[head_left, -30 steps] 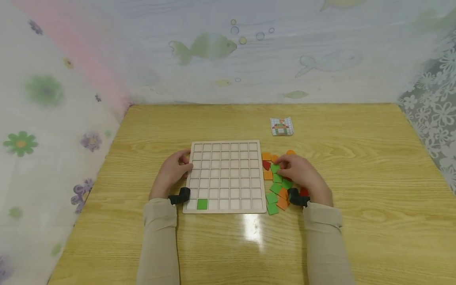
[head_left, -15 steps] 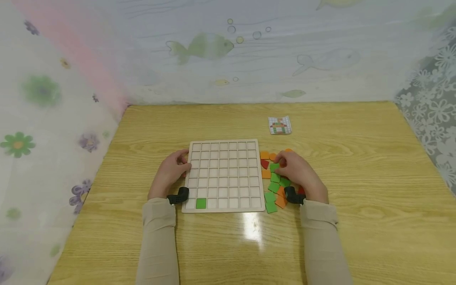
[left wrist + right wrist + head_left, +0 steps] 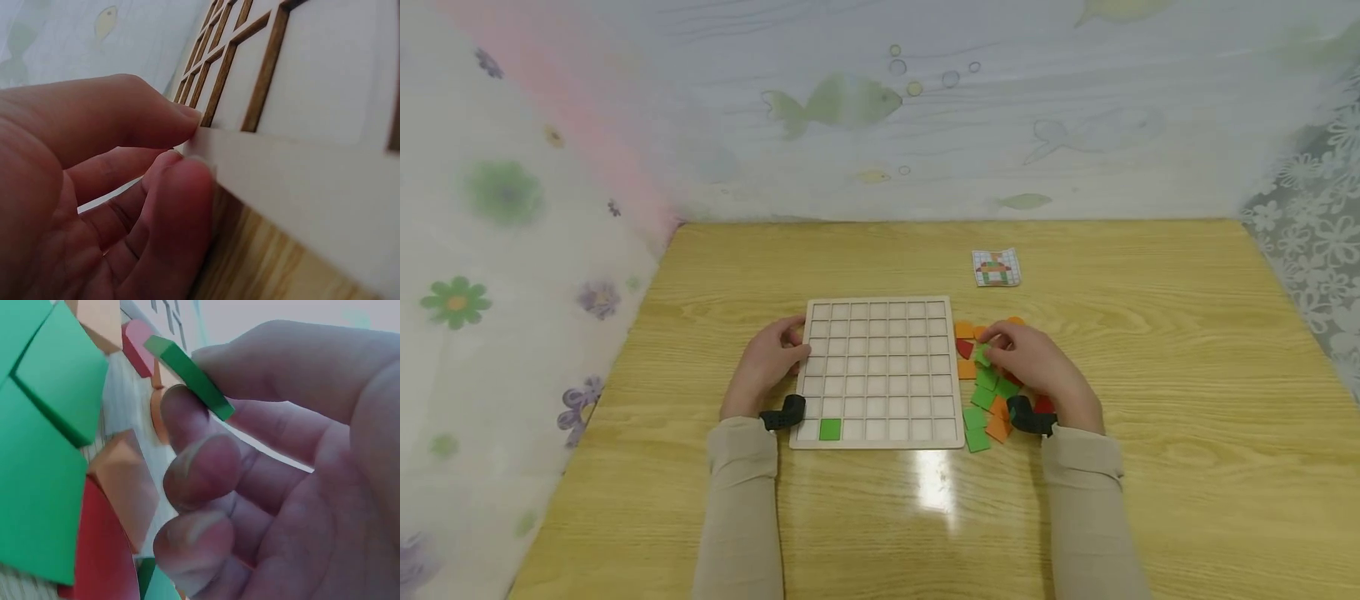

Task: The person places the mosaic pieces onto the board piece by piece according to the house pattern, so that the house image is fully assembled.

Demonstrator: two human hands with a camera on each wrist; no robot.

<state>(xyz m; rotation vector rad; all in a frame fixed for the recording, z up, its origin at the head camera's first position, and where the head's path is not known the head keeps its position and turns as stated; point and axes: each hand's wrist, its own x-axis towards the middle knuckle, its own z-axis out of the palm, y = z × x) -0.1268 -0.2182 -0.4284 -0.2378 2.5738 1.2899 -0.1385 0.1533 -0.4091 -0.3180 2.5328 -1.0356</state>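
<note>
A pale wooden grid board (image 3: 877, 372) lies on the table, with one green square tile (image 3: 830, 429) in its bottom row, second cell from the left. My left hand (image 3: 769, 357) holds the board's left edge, its fingers bent and fingertips right at the rim in the left wrist view. Right of the board, my right hand (image 3: 1028, 358) pinches a green tile (image 3: 190, 378) between thumb and fingertip, tilted on edge above the other pieces. The remaining fingers of that hand are curled and carry nothing.
Several loose green tiles (image 3: 976, 418), orange tiles (image 3: 997, 429) and red pieces (image 3: 964, 348) lie between the board and my right hand. Behind them is a small pattern card (image 3: 997, 268) with a coloured grid figure. A painted wall (image 3: 925, 133) borders the table's far edge.
My right hand has taken hold of a green tile among the loose pieces and raised it slightly. The left hand stays at the board's edge. The head view has shifted a little.
</note>
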